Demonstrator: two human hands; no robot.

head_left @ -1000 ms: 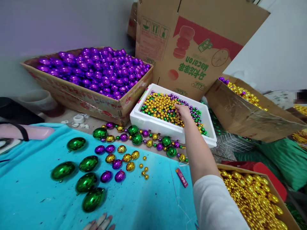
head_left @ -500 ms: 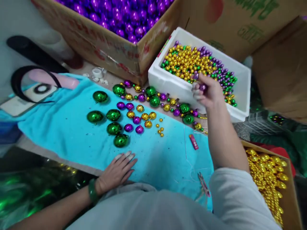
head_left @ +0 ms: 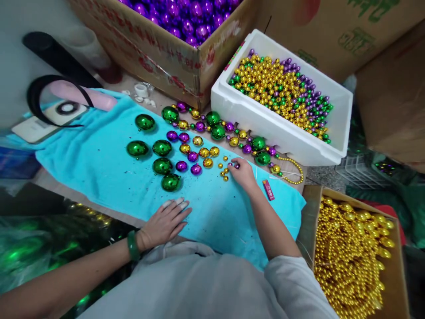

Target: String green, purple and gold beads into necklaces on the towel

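My left hand (head_left: 168, 221) lies flat on the turquoise towel (head_left: 212, 212), fingers stretched out, holding nothing. Over the towel my right hand (head_left: 243, 173) is closed on small purple beads (head_left: 235, 165), beside several small gold beads (head_left: 226, 173). To their left are larger gold beads (head_left: 207, 162), purple beads (head_left: 192, 156) and big green beads (head_left: 162, 166), all loose on the cloth. A beaded garland (head_left: 218, 132) of green, gold and purple stretches along the towel's far edge. How many purple beads the right hand holds is partly hidden by its fingers.
A white foam box (head_left: 265, 128) of small mixed beads stands behind the garland. Beside it a cardboard box (head_left: 172, 71) holds purple beads. Gold strands fill another box (head_left: 312, 208) at the right. A pink packet (head_left: 268, 190) and a portable fan (head_left: 49, 119) lie on the towel.
My right hand has come from over the foam box down and left to the towel, bringing purple beads beside the small gold ones. The left hand stays flat. The view has shifted slightly.
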